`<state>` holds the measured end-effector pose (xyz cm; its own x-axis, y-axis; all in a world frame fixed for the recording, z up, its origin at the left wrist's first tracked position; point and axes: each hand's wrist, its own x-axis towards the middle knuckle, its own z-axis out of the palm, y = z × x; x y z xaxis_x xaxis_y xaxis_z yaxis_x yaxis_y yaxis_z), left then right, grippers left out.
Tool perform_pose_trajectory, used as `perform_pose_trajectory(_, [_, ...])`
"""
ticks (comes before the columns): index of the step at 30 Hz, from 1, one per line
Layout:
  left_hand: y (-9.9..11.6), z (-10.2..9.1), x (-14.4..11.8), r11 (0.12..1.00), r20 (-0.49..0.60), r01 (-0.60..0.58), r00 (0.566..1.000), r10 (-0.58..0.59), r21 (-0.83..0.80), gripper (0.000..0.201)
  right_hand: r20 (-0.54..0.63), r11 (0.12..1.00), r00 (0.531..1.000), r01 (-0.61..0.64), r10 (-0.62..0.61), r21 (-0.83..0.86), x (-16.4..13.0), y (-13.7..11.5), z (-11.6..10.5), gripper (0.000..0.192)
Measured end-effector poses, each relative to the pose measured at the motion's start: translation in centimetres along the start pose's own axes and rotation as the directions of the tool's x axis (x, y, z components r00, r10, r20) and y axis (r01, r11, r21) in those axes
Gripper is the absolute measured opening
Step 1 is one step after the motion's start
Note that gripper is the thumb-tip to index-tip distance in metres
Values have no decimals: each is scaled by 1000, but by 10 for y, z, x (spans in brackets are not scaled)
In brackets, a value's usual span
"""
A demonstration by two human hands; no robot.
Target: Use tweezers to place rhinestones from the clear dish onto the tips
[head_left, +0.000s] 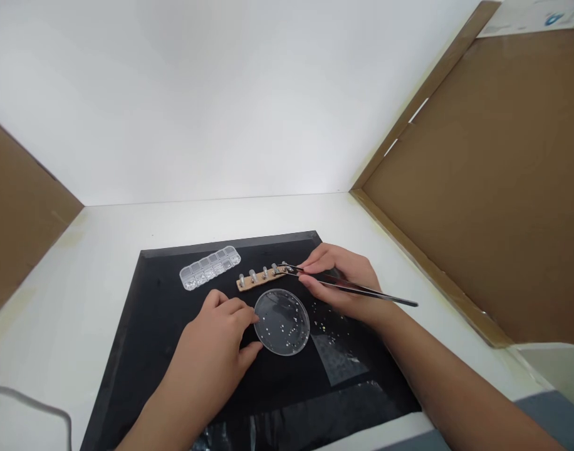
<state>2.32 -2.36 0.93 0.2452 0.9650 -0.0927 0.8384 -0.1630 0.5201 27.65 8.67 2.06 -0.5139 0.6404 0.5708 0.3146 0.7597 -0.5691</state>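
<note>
My right hand [339, 275] is closed around a pair of slim metal tweezers [353, 288]. Their tips reach the right end of a narrow wooden strip [254, 281], which carries several silvery nail tips [253, 275] in a row; whether a small piece sits between the tips is too small to tell. Just below the strip lies a clear round dish [278, 344] with tiny shiny rhinestones scattered in it. My left hand [224, 335] grips the dish's left rim with thumb and fingers.
A clear compartment box [210, 267] with small sparkling pieces lies at the back left of the black mat [165, 319]. Loose rhinestones [331, 326] and a clear plastic bag [341, 363] lie right of the dish. Cardboard panels [484, 175] flank the white table; a cable [33, 401] runs at left.
</note>
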Motion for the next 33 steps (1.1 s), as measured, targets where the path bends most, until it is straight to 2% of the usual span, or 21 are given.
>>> perform_pose_trajectory(3, [-1, 1, 0, 1000, 3, -1, 1000, 1, -11, 26, -59, 999, 997, -42, 43, 13, 0, 0, -8, 8])
perform_pose_trajectory(5, [-1, 2, 0, 1000, 2, -3, 1000, 3, -15, 26, -56, 998, 997, -50, 52, 45, 0, -1, -11, 9])
perform_pose_trajectory(9, [-3, 4, 1, 1000, -2, -8, 1000, 8, -12, 25, 100, 994, 992, -80, 72, 80, 0, -5, -15, 8])
perform_pose_trajectory(12, [-4, 5, 1, 1000, 4, -4, 1000, 4, -6, 26, 238, 991, 966, -120, 103, 59, 1, -8, -16, 10])
perform_pose_trajectory(15, [-4, 6, 0, 1000, 10, 1, 1000, -1, -10, 28, 324, 987, 937, -156, 133, 44, 2, -11, -16, 12])
perform_pose_trajectory(24, [-4, 6, -3, 1000, -16, -31, 999, 31, 1, 28, 440, 985, 887, -171, 138, 37, 3, -12, -14, 15])
perform_pose_trajectory(33, [-2, 4, -1, 999, -30, -46, 998, 46, 23, 21, 480, 974, 863, -216, 158, 69, 4, -14, -7, 14])
